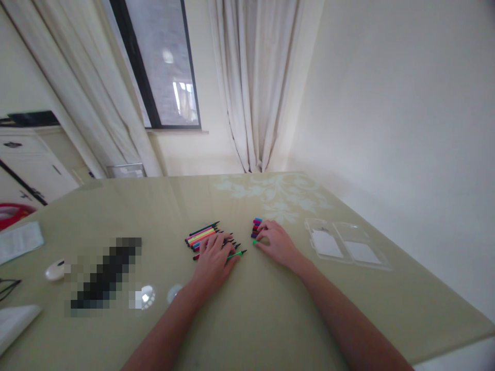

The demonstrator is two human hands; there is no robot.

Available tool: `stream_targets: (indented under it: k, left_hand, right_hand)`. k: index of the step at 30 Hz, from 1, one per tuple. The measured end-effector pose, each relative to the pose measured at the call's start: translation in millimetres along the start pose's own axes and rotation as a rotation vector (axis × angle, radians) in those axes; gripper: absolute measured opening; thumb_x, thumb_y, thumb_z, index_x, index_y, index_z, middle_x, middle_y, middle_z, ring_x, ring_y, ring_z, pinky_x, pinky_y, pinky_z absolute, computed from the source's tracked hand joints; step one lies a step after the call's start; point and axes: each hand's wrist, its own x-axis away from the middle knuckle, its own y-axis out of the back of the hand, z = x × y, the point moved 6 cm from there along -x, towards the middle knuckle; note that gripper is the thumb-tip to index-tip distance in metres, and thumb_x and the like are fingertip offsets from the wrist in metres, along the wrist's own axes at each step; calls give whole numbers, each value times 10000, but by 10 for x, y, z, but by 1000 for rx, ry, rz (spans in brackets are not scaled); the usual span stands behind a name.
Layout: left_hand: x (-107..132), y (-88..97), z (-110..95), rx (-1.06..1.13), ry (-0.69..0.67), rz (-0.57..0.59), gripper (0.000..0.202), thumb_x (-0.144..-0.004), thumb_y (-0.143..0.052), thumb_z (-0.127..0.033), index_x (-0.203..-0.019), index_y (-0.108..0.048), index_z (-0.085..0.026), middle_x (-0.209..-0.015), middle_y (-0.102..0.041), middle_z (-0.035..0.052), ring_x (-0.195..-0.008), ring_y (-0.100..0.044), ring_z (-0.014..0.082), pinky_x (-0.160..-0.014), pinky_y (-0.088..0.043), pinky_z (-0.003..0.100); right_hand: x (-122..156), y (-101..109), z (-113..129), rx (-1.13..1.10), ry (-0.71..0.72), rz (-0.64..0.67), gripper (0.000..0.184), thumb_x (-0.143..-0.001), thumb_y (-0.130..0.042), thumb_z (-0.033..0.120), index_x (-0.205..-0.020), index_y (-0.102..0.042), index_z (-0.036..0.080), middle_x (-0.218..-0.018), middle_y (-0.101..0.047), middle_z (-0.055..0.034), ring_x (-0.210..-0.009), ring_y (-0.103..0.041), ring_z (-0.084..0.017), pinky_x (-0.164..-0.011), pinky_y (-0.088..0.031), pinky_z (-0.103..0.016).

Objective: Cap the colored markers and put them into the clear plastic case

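Several uncapped felt-tip markers [201,235] lie side by side on the table, their dark tips toward the right. My left hand [213,253] rests over the near part of this row, fingers bent, with a green marker [236,254] between thumb and forefinger. Its palm hides part of the markers. To the right, my right hand [275,242] bends over a short row of marker caps [257,224] in blue, purple, red and dark colours. A green cap [254,242] is at the tips of its thumb and forefinger. Some caps are covered by the fingers.
An opened clear plastic case [342,243] with white inserts lies right of my right hand. At left are a white mouse [56,270], a pixelated dark object [106,273] and a folded pale cloth or packet [21,241]. A wall [406,154] borders the table's right side.
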Motion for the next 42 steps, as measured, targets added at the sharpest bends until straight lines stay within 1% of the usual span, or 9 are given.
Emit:
stream_targets:
  k: [3,6,8,10,19,27,35,39,42]
  left_hand:
    - [-32,57,15,90,48,-61,199,-1018,-543,-388,-986,-678,-245,-1206,-707,81,-1170,-581,287,-1028,-411,479]
    - [-50,129,75,256,129,-161,255,-1035,-504,-427,-1043,-668,-232,-1064,-743,68,-1042,-646,256,-962,-479,422]
    - [-55,155,108,370,154,-205,281,-1031,-508,-452,-1061,-675,-227,-1060,-748,67,-1022,-669,246,-941,-507,398]
    - [-62,163,115,446,137,-216,295,-1016,-535,-472,-1055,-693,-226,-1059,-749,67,-1015,-679,241,-931,-522,384]
    - [-66,120,119,490,105,-174,258,-991,-590,-448,-1036,-728,-235,-1026,-739,58,-987,-670,232,-893,-529,368]
    - [-58,157,40,454,61,-158,279,-997,-585,-460,-1009,-769,-250,-955,-739,62,-916,-663,235,-826,-525,361]
    - [-42,167,19,457,78,-149,270,-993,-601,-445,-988,-778,-241,-915,-747,51,-858,-674,215,-781,-518,333]
    - [-52,159,25,434,96,-132,269,-978,-620,-451,-959,-775,-233,-900,-751,49,-859,-680,224,-787,-523,345]
    - [-58,152,-19,424,84,-96,232,-985,-611,-406,-997,-764,-233,-930,-744,51,-885,-678,225,-805,-529,345]
  right_hand:
    - [-5,68,9,-109,8,-24,26,-870,-755,217,-846,-747,220,-1050,-730,-69,-1038,-652,-243,-971,-480,-420]
    - [-4,143,23,-327,-49,-32,106,-936,-681,309,-951,-730,216,-934,-757,-41,-838,-674,-187,-791,-515,-323]
    - [0,191,63,-424,-68,-45,162,-937,-682,367,-961,-726,212,-883,-758,-29,-757,-654,-167,-717,-499,-289]
    - [3,238,116,-465,-56,-75,188,-918,-710,397,-941,-732,212,-873,-755,-27,-751,-642,-164,-714,-492,-284]
    - [0,235,204,-530,-27,-83,289,-887,-750,507,-921,-765,221,-819,-733,-17,-709,-627,-157,-696,-498,-287]
    - [6,172,314,-491,57,-80,262,-888,-762,502,-885,-789,242,-801,-751,-24,-728,-658,-171,-713,-517,-302]
    - [11,144,340,-534,103,-70,255,-884,-769,483,-816,-774,238,-790,-754,-35,-740,-682,-192,-714,-528,-325]
    - [1,66,326,-589,77,-47,255,-871,-779,467,-787,-767,226,-773,-745,-37,-730,-675,-192,-706,-522,-322]
    - [-19,47,251,-635,20,-3,261,-843,-799,472,-803,-773,215,-768,-745,-31,-724,-675,-187,-699,-520,-307]
